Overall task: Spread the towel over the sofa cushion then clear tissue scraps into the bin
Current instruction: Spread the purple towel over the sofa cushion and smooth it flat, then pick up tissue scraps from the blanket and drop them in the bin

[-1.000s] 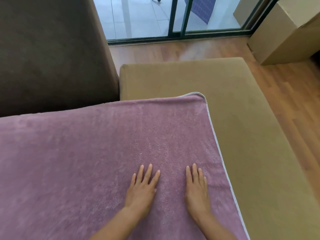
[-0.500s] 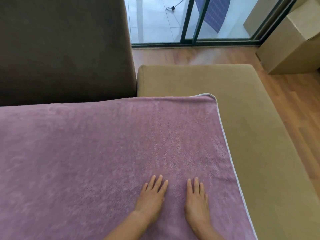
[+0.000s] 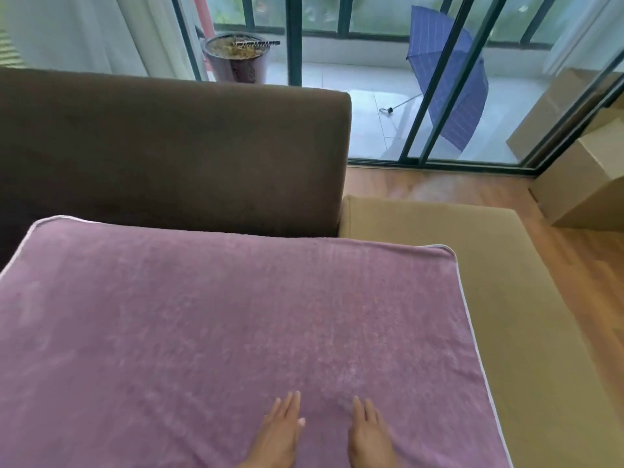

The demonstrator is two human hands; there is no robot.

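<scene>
Both hands nearer, flat on towel (image 3: 236,325)

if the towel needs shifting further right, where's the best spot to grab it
Pinch the white-piped right edge of the towel, probably near its far right corner, coming in from the right over the bare tan cushion. That hem lies exposed and unobstructed, while the far edge sits against the brown backrest. Both hands, left hand and right hand, lie flat on the towel near its front, gripping nothing.
</scene>
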